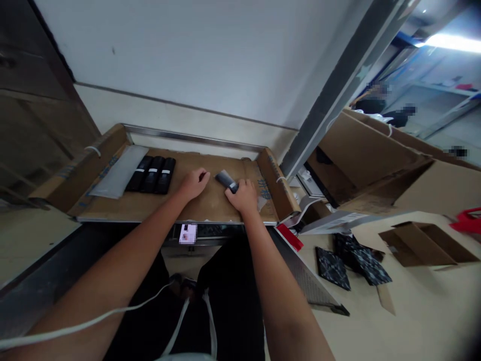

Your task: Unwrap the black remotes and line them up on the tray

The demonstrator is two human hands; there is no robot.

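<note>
My right hand [243,194] grips the near end of a black oblong packet [226,180] with a pale label and a shiny clear wrapper. The packet lies slanted on the cardboard-lined tray [210,205]. To its left, my left hand [194,183] rests over the cardboard with its fingers curled in; nothing shows in them. Three similar black packets [151,174] with white labels lie side by side farther left. Beside them is a stack of translucent plastic sleeves [119,171]. A scrap of clear film [262,202] sits just right of my right hand.
Cardboard side walls [281,183] edge the tray. A lit phone-like screen [188,234] is below its front edge. At right stand a large open carton [361,155], a metal post [334,80] and black patterned bags [353,258] on the floor. A white cable [112,312] crosses my left forearm.
</note>
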